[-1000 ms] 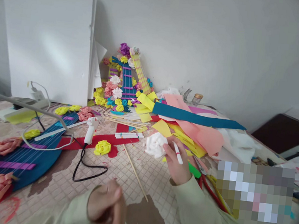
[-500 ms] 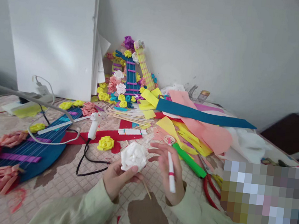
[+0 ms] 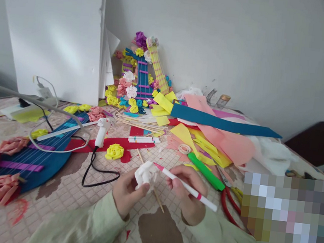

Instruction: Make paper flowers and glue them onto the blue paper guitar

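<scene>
My left hand (image 3: 130, 192) is closed round a white paper flower (image 3: 144, 175), thumb across its near side. My right hand (image 3: 187, 190) grips a white felt-tip pen (image 3: 185, 184) with a pink tip and band. The uncapped tip points left and is close to the flower's right edge; whether it touches I cannot tell. A thin wooden stick (image 3: 158, 201) lies beneath the flower, its ends showing on both sides. Beyond my left hand is a yellow paper flower (image 3: 114, 152) on a red strip (image 3: 83, 147).
A white glue gun (image 3: 101, 132) with a black cord stands left of centre. The blue paper guitar (image 3: 51, 167) lies at left, trimmed with flowers. Red-handled scissors (image 3: 224, 206) and a green roll (image 3: 205, 172) are on the right. Crepe paper (image 3: 229, 143) is heaped behind.
My right hand has turned the pen from upright to slanting left, its pink tip now near the flower. My left hand has tilted the white flower so it shows more from the side.
</scene>
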A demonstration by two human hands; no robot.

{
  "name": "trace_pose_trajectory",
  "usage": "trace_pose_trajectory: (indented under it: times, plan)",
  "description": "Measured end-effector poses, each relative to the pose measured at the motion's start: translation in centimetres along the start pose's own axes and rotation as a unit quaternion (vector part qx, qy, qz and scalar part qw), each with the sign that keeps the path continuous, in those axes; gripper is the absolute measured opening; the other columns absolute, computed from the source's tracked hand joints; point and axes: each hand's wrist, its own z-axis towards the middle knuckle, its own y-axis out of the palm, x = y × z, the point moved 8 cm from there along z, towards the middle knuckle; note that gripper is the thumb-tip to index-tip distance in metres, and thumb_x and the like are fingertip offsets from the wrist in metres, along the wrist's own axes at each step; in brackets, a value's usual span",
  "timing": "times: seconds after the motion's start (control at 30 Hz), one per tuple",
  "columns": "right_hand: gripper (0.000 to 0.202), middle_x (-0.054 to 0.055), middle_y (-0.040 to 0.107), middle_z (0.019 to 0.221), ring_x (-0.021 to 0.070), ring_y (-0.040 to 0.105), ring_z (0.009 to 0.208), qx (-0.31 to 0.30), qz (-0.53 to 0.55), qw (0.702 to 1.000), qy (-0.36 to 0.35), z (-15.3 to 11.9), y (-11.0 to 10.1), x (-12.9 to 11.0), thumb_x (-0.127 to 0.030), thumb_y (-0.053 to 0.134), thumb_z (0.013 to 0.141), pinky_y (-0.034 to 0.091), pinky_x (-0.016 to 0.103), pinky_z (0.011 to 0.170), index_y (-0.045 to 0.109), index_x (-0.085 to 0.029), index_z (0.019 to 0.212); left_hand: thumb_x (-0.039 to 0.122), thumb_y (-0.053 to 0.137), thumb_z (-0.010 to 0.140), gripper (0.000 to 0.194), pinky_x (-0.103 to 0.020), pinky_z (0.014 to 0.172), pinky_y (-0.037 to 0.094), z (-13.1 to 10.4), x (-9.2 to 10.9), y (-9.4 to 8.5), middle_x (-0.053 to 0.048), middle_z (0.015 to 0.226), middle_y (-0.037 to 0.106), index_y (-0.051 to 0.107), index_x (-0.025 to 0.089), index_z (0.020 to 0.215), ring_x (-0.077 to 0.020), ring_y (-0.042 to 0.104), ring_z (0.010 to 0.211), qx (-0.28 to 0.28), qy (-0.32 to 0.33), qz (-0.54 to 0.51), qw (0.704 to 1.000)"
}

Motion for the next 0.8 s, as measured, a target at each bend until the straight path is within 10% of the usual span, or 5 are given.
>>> trace_pose_trajectory:
  times: [0.3,0.8]
  plan:
    - [0.015,0.002,0.059,0.068,0.0128,0.054,0.059,-0.093,-0.066,0.991,-0.074,0.0,1.3,-1.3,-0.013,0.051,0.069,0.045,0.026,0.053,0.057,-0.019,0.081,0.027,0.052,0.065,0.017,-0.020,0.044,0.036,0.0,1.4,0.0,0.002,0.052,0.046,0.053,0.010,0.064,-0.0094,0.043,0.047,-0.003,0.043,0.109,0.993]
    - [0.017,-0.001,0.059,0.069,0.0109,0.055,0.058,-0.078,-0.111,0.989,-0.066,0.0,1.3,-1.1,-0.012,0.051,0.069,0.044,0.023,0.053,0.057,-0.021,0.083,0.029,0.054,0.066,0.019,-0.020,0.044,0.038,0.0,1.2,-0.3,0.001,0.055,0.049,0.055,0.011,0.068,-0.0097,0.045,0.046,0.007,0.041,0.113,0.993]
